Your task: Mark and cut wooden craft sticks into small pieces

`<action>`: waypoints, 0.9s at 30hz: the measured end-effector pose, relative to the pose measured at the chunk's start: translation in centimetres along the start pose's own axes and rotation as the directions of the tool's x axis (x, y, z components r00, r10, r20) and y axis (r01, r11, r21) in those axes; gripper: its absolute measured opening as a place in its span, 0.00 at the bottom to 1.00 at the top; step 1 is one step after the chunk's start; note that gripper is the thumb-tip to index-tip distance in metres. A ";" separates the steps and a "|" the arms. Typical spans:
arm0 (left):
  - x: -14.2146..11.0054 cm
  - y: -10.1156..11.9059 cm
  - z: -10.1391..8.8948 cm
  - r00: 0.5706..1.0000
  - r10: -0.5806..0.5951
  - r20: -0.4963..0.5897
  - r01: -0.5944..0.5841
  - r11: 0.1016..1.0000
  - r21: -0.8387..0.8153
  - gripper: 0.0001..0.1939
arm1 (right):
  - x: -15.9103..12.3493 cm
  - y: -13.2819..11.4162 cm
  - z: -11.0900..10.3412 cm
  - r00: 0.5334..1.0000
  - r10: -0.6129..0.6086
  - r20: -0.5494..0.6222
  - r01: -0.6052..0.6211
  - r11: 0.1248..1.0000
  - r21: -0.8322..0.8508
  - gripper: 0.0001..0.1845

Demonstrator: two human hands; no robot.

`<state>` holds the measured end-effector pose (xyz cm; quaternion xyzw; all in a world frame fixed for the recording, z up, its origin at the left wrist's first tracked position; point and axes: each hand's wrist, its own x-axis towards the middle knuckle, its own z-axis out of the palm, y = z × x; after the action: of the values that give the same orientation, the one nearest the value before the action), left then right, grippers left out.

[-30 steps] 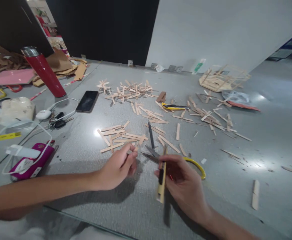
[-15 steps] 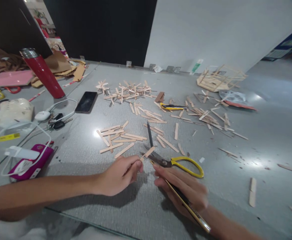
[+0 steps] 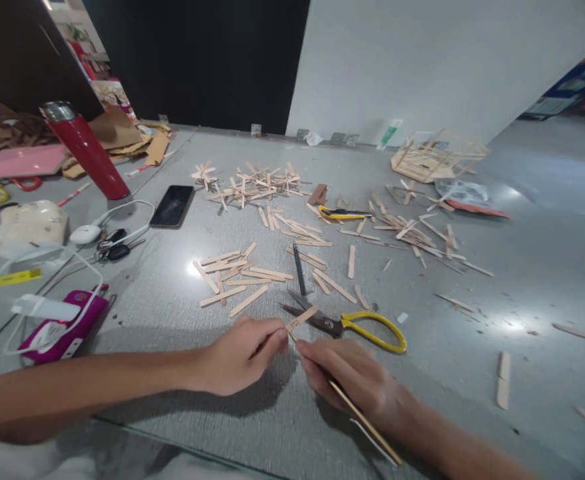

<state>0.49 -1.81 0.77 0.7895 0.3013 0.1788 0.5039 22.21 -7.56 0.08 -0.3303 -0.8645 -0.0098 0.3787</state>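
Note:
In the middle of the table, my left hand (image 3: 249, 353) pinches a small wooden craft stick (image 3: 305, 315) that points up to the right. My right hand (image 3: 342, 373) grips a long, slim gold-coloured tool (image 3: 365, 423), its kind unclear. The tool's thin tip meets the stick close to my left fingertips, and its rear end sticks out towards me. Just beyond my right hand lie yellow-handled scissors (image 3: 375, 320) with parted blades. A dark pencil-like rod (image 3: 299, 270) rests past the scissors. Loose craft sticks (image 3: 245, 270) are scattered beyond my left hand.
Farther back are a pile of crossed sticks (image 3: 259, 183), a yellow utility knife (image 3: 345, 213) and a stick-built frame (image 3: 435, 160). To the left stand a red bottle (image 3: 89, 153), a phone (image 3: 173, 205), keys (image 3: 117, 247) and a purple power bank (image 3: 79, 327) with cables.
My right hand has shifted slightly left and turned, bringing the tool's tip close to my left fingers. The held stick has moved slightly right. My left hand has barely moved.

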 end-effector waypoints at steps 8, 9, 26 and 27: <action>0.0 0.2 -0.1 1.000 0.005 0.012 -0.005 1.000 0.028 0.19 | 0.4 0.0 -0.5 0.998 -0.061 0.020 0.061 0.997 -0.040 0.12; 0.0 0.1 -0.1 1.000 0.013 0.012 -0.014 0.999 0.032 0.19 | 0.4 0.0 -0.7 0.998 -0.061 0.029 0.062 0.997 -0.039 0.12; 0.0 -0.3 0.1 0.991 0.123 0.045 -0.127 0.989 0.075 0.15 | -0.6 0.3 0.1 0.993 0.018 0.117 -0.024 0.998 0.058 0.16; 0.0 -0.4 0.1 0.990 0.138 0.035 -0.140 0.987 0.076 0.14 | -0.6 0.1 0.2 0.989 0.095 0.115 -0.107 0.989 0.099 0.15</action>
<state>0.48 -1.75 0.40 0.8304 0.2448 0.1897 0.4631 22.44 -7.77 -0.46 -0.3533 -0.8656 0.0732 0.3473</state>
